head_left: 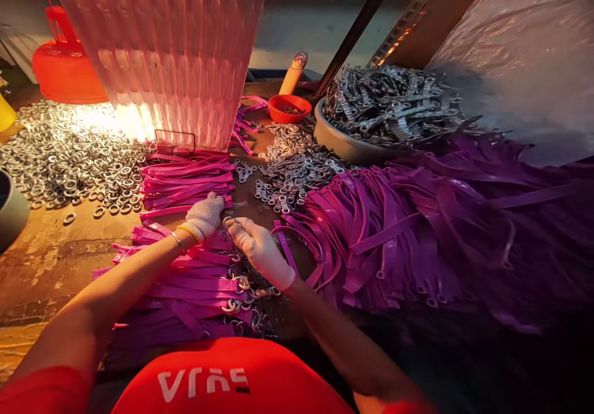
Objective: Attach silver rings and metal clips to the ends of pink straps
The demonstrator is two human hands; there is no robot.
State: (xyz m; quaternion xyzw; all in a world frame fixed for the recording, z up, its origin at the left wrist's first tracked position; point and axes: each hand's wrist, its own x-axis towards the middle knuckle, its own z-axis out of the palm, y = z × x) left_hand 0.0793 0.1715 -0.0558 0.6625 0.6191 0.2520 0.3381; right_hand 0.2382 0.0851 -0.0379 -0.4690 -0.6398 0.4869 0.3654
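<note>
My left hand (205, 217), in a white dotted knit glove, is closed at the right ends of the magenta straps; what lies in its fingers is hidden. Close to it, my right hand (262, 252), in a thin pale glove, pinches a small metal ring (227, 221) between thumb and fingertips. Beyond the left hand is a stack of magenta straps (185, 182). Under my left forearm lie more magenta straps (195, 290), with metal rings (232, 306) and dark clasp pieces at their right ends.
Loose metal rings (74, 154) form a heap at left, lit by a red lamp (67, 70) beside a ribbed translucent sheet (171, 49). Small metal clasps (297, 166) lie ahead, near a red bowl (290, 109). A full basin (341, 142) and a large purple strap pile (394, 234) occupy the right.
</note>
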